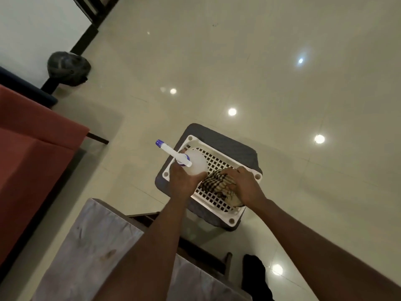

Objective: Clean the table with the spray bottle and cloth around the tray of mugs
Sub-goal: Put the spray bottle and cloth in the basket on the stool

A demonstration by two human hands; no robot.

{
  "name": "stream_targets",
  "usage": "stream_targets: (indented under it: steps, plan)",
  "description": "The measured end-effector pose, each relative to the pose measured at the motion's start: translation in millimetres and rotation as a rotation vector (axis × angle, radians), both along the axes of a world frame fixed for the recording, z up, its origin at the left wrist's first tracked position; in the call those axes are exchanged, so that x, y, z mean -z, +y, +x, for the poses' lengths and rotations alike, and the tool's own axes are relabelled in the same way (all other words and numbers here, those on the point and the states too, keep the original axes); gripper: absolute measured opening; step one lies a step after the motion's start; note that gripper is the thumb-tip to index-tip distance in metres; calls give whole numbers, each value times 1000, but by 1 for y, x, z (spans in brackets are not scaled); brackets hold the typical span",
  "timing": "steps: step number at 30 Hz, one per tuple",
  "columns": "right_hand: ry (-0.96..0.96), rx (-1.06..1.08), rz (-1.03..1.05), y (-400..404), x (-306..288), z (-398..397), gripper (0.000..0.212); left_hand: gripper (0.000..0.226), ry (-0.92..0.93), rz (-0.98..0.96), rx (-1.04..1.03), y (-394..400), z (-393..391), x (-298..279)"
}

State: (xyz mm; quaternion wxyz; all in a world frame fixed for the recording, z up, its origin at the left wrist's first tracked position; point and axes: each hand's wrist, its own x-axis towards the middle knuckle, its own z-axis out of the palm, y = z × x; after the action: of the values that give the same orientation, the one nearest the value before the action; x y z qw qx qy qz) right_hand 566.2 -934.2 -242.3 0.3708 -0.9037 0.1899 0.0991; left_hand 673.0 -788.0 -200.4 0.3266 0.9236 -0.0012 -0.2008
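A white perforated basket (219, 161) sits on a dark grey stool (234, 146) on the floor. My left hand (184, 181) grips a translucent white spray bottle (195, 162) with a white and purple nozzle, at the basket's left side. My right hand (245, 184) grips a checked beige and black cloth (219, 181) lying in the basket. The whitish wooden table (91, 246) shows at the lower left, under my left forearm. No tray of mugs is in view.
A red sofa (32, 161) stands at the left. A dark round helmet-like object (67, 67) lies on the glossy tiled floor (282, 83) near the wall. Dark chair parts (204, 255) sit beside the table, and a black object (256, 272) lies lower right.
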Motion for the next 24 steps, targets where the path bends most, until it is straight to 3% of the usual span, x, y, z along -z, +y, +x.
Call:
stream_targets:
  steps: [7,11,15,21,24]
  plan:
    - [85,-94,-110,1,15,17,55,95,7,50,-5,-3,13,19]
    - [159,-180,-186,-2,22,20,75,98,8,64,-38,-2,15,29]
    - [162,-224,-223,4,22,13,59,103,29,52,-16,3,17,35]
    - [207,-213,-166,4,18,9,56,109,48,-9,4,15,13,25]
    - [129,-107,-119,7,6,4,58,108,12,-26,10,38,5,10]
